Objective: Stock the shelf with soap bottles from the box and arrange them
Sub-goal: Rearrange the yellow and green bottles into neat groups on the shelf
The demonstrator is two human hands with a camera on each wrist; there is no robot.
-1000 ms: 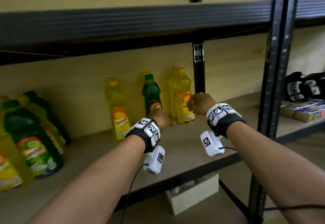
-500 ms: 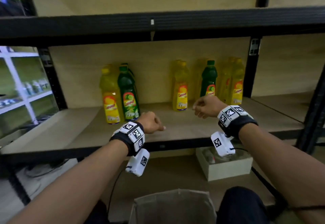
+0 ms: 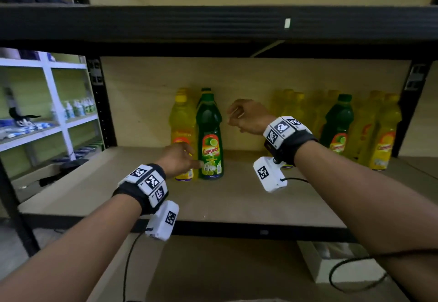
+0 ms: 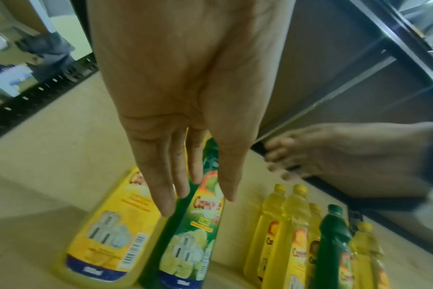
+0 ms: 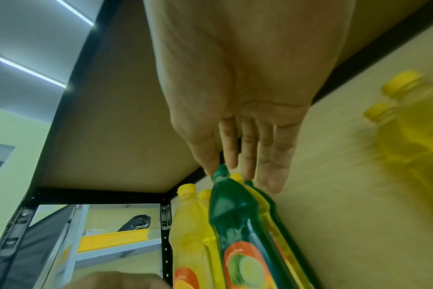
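Bottles [image 3: 210, 135] stand on the shelf [image 3: 237, 197]; left hand [image 3: 176, 159] and right hand [image 3: 246, 118] hover near, fingers loose, empty.

Bare shelf board [image 3: 244, 197] lies open between two bottle clusters [image 3: 208, 140] [image 3: 343, 131].

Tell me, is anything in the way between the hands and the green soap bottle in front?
Nothing visible is. The left hand is low by the label of the green bottle, fingers straight. The right hand is up by its cap, thumb and finger at the top in the right wrist view. A yellow bottle stands beside it, not between.
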